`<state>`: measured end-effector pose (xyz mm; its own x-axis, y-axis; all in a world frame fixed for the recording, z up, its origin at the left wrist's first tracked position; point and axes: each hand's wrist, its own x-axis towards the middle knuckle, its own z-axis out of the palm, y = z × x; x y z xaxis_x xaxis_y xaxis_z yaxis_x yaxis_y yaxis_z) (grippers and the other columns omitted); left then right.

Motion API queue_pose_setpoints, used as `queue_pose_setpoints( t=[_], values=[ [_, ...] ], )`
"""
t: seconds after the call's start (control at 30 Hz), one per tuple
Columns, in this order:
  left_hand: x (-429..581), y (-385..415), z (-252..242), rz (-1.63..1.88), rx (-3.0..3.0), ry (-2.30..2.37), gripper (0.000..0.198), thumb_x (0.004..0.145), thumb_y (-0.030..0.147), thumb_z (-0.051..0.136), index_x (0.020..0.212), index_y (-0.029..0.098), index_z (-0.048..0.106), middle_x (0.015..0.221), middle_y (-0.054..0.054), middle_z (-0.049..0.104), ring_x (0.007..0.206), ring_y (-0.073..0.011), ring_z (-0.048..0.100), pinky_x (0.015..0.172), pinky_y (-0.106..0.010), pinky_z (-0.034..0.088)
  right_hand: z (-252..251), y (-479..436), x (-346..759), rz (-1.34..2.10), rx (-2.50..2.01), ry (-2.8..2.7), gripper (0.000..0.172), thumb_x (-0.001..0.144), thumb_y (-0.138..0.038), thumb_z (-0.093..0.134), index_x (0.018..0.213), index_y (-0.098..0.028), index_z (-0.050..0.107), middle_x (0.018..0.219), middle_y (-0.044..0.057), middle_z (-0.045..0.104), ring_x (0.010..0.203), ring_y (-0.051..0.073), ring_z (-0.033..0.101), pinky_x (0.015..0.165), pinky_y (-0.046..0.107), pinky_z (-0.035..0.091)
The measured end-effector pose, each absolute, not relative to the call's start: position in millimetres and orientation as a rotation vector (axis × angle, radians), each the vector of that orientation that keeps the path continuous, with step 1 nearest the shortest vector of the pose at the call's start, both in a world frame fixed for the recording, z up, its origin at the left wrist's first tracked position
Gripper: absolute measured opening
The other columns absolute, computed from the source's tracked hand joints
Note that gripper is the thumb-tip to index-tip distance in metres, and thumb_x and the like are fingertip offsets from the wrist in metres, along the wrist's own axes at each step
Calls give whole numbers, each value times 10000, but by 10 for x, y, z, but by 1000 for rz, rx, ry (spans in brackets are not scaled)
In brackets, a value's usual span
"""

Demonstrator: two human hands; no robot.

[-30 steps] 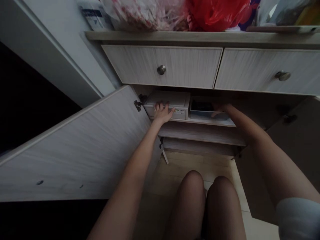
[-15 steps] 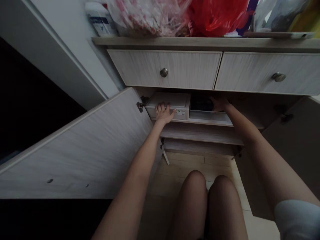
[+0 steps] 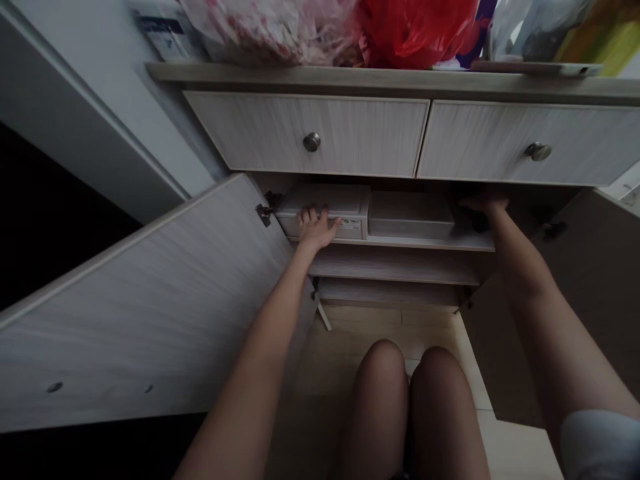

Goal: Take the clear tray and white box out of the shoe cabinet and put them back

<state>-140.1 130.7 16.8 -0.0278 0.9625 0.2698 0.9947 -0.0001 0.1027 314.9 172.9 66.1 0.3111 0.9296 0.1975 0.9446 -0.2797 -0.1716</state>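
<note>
My left hand (image 3: pixel 317 228) lies with fingers spread on the front top edge of a pale lidded box (image 3: pixel 325 200), which has a small label at its front. Beside that box sits a second, translucent whitish box (image 3: pixel 410 215) on the same upper shelf. My right hand (image 3: pixel 486 203) reaches into the shadowed right part of the cabinet. It grips a dark object (image 3: pixel 479 221), whose kind I cannot make out in the low light.
The left cabinet door (image 3: pixel 165 300) and right door (image 3: pixel 545 333) stand swung out on either side. Overhead are two closed drawers with a left knob (image 3: pixel 311 141) and a right knob (image 3: pixel 539 152). Plastic bags, including a red bag (image 3: pixel 415 33), crowd the countertop (image 3: pixel 300 75).
My right hand has moved right with the dark object, away from the second box, whose top now shows. My left hand stays on the lidded box. The view has shifted slightly.
</note>
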Motion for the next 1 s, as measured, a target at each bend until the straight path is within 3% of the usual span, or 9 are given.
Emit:
queue_pose_setpoints(
  t=[0.17,0.3,0.4,0.53,0.6,0.7,0.87,0.93,1.0],
  values=[
    [-1369,1282,165,-380,-2059,-2110,728,935,580,214,1490,131,358,1538,-215,355,1454,-394,249,1175,-567,168,248,1723,3399,274,-2585,-1260,1103,707,-562,763,1501,34,284,1395,414,394,1323,428,423,960,573,400],
    [-1351,1267,173,-355,-2036,-2104,728,936,582,211,1495,136,352,1538,-209,360,1446,-393,268,1172,-559,184,71,1883,3256,312,-2607,-1098,1139,718,-626,731,1539,-17,229,1468,444,224,1348,544,299,920,755,297],
    [-1357,1273,172,-349,-2044,-2112,731,937,579,200,1502,137,336,1543,-212,350,1452,-396,254,1169,-566,180,55,1940,3121,299,-2541,-1132,988,819,-639,611,1552,-87,247,1551,379,84,1379,564,197,944,815,169],
    [-1378,1297,158,-348,-2072,-2119,739,931,586,199,1507,140,325,1542,-214,351,1459,-398,242,1171,-577,164,-50,1798,3039,102,-2416,-1403,673,936,-527,440,1517,-193,375,1610,239,111,1437,509,94,994,816,78],
    [-1387,1312,153,-356,-2072,-2128,744,927,589,201,1506,138,329,1540,-217,353,1461,-398,240,1172,-579,161,-139,1685,3056,50,-2326,-1592,577,964,-446,365,1487,-213,429,1597,190,225,1460,444,117,1053,772,87],
    [-1398,1337,165,-355,-2086,-2151,744,926,582,197,1509,140,330,1555,-216,332,1470,-395,223,1170,-584,165,-190,1503,3105,45,-2184,-1682,563,979,-370,224,1465,-198,450,1532,140,387,1457,341,228,1131,676,126],
    [-1416,1385,222,-348,-2144,-2208,745,918,582,189,1510,158,346,1579,-205,300,1484,-383,203,1166,-597,169,-37,714,2951,-109,-1816,-1519,629,960,-407,125,1471,-188,417,1493,121,438,1417,268,344,1150,568,268],
    [-1422,1395,253,-354,-2159,-2242,737,917,576,195,1513,170,346,1588,-195,291,1489,-370,200,1170,-594,167,-37,105,2846,-102,-1654,-1564,633,950,-463,160,1498,-234,380,1454,115,480,1378,267,411,1110,547,362],
    [-1420,1379,295,-372,-2171,-2290,732,922,564,193,1521,166,333,1596,-193,275,1498,-357,182,1175,-586,167,-108,-592,2846,-112,-1577,-1587,606,938,-508,219,1513,-360,340,1434,72,504,1343,276,459,1069,558,422]
  ],
)
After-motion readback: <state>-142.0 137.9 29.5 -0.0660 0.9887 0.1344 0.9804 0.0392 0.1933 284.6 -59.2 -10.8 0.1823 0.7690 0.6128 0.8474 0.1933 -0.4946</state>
